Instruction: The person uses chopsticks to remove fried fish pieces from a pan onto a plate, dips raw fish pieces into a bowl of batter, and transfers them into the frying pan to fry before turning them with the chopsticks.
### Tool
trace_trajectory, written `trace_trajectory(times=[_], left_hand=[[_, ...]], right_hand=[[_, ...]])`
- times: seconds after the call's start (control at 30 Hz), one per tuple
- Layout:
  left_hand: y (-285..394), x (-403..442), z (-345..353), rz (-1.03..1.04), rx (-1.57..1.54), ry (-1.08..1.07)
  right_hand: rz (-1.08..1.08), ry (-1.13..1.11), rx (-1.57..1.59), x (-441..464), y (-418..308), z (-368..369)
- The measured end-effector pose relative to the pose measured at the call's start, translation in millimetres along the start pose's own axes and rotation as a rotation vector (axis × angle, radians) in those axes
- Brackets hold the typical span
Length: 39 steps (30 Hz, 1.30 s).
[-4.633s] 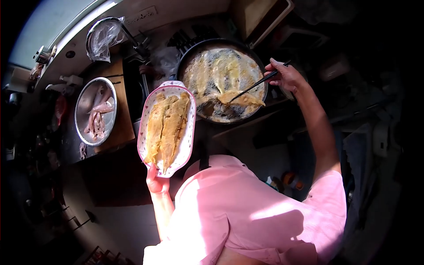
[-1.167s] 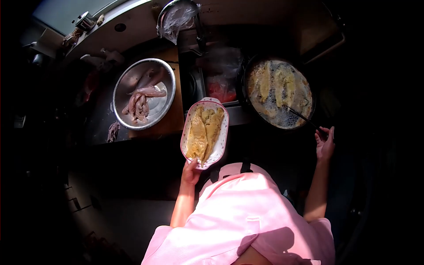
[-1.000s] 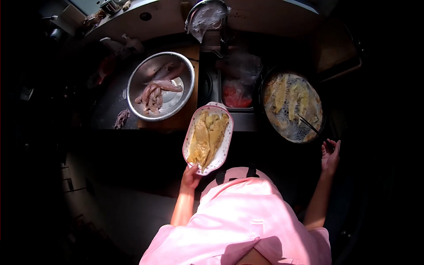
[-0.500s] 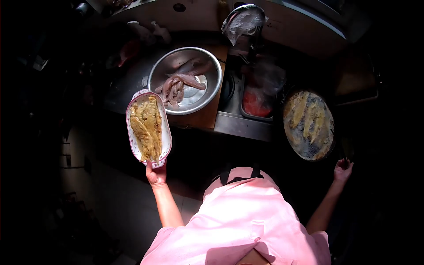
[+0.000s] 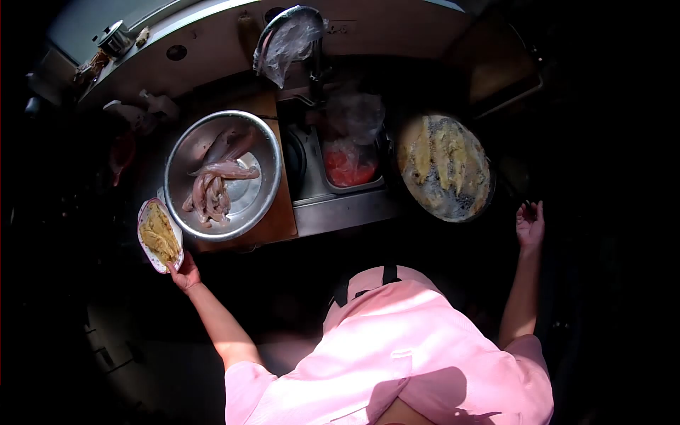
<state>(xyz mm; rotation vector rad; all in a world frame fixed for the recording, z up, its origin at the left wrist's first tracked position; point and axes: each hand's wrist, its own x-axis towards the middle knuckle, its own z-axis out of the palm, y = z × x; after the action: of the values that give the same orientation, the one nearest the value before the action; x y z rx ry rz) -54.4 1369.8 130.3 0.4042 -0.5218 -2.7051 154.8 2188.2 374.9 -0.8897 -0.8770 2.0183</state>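
My left hand [image 5: 186, 273] is closed on the near end of a white dish [image 5: 178, 249] with a pinkish patterned rim, its thumb on top. Golden-brown fried pieces [image 5: 159, 234], probably fish, lie in the dish. The dish is just left of a large metal basin [image 5: 266, 202] holding raw, pinkish skinned fish [image 5: 210, 191]. At the right, a frying pan [image 5: 446, 205] contains pale yellow battered pieces [image 5: 448, 156] in bubbling oil. My right hand [image 5: 530, 228], palm up with fingers curled, is at the end of the pan's dark handle [image 5: 511, 190], which is mostly lost in shadow.
The basin stands partly on a wooden board [image 5: 282, 219]. Right of it, a metal tray [image 5: 354, 188] holds something red under clear plastic [image 5: 354, 117]. A plastic-covered round item [image 5: 290, 46] stands behind. Bottles [image 5: 160, 106] and a pot [image 5: 113, 39] are at the back left.
My left hand has carried the dish leftward, away from me, to the basin's left side. The head view has shifted, moving the basin and pan leftward in the picture. My right hand remains near the pan.
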Motion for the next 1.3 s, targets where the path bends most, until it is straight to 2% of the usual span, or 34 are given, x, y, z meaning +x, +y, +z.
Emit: trace_trajectory(times=[0.07, 0.2, 0.37, 0.47, 0.5, 0.57, 0.63, 0.7, 0.77, 0.9, 0.97, 1.0, 1.03, 1.1, 1.17, 1.3], left_hand=[[-4.7, 24.7, -4.6, -0.01, 0.032, -0.026], [-2.7, 58.7, -10.5, -0.048, 0.032, 0.057], [-6.4, 81.7, -17.4, -0.04, 0.107, 0.257], [-4.1, 72.0, -2.8, -0.039, 0.214, 0.24], [-7.1, 55.3, 21.7, -0.033, 0.172, 0.256], [-6.5, 37.5, 38.2, -0.015, 0.215, 0.193], [-1.3, 24.5, 49.1, -0.049, 0.247, 0.21], [5.4, 12.8, 45.7, -0.082, 0.274, 0.271], [5.7, -6.7, 52.8, -0.119, 0.235, 0.396], [-2.4, -72.8, 42.2, -0.138, 0.287, 0.306], [-18.5, -118.8, 37.3, -0.144, 0.299, 0.338], [-28.8, -143.4, 34.1, -0.16, 0.293, 0.345], [-39.6, -167.0, 31.4, -0.177, 0.296, 0.371], [-59.6, -212.1, 19.6, -0.217, 0.289, 0.404], [-77.5, -250.8, 9.5, -0.26, 0.261, 0.443], [-100.8, -294.2, -10.6, -0.334, 0.201, 0.462]], right_hand=[[-0.052, 0.02, -0.039, -11.2, -13.0, 15.8], [-0.09, 0.054, -0.113, -22.1, -32.1, 40.6], [-0.162, -0.007, -0.234, -51.2, -16.8, 72.5], [-0.196, -0.057, -0.246, -43.6, 1.9, 78.1], [-0.167, -0.096, -0.538, -29.5, 9.5, 70.9], [-0.239, -0.015, -0.711, -13.5, 18.8, 77.3], [-0.284, -0.148, -0.607, -12.8, 18.4, 106.5], [-0.149, -0.246, -0.503, -25.4, 30.9, 149.3], [-0.039, -0.467, -0.437, -32.2, 62.4, 186.2], [0.236, -0.887, -0.469, -111.2, 159.3, 277.7], [0.251, -1.139, -0.634, -145.5, 221.3, 293.3], [-0.366, -1.416, -0.652, -157.0, 259.9, 298.5], [-0.611, -1.531, -0.603, -170.1, 291.0, 302.5], [-0.769, -1.682, -0.651, -189.2, 333.6, 305.3], [-0.823, -1.756, -0.672, -189.0, 376.3, 300.5], [-1.03, -1.863, -0.752, -196.7, 399.1, 308.5]])
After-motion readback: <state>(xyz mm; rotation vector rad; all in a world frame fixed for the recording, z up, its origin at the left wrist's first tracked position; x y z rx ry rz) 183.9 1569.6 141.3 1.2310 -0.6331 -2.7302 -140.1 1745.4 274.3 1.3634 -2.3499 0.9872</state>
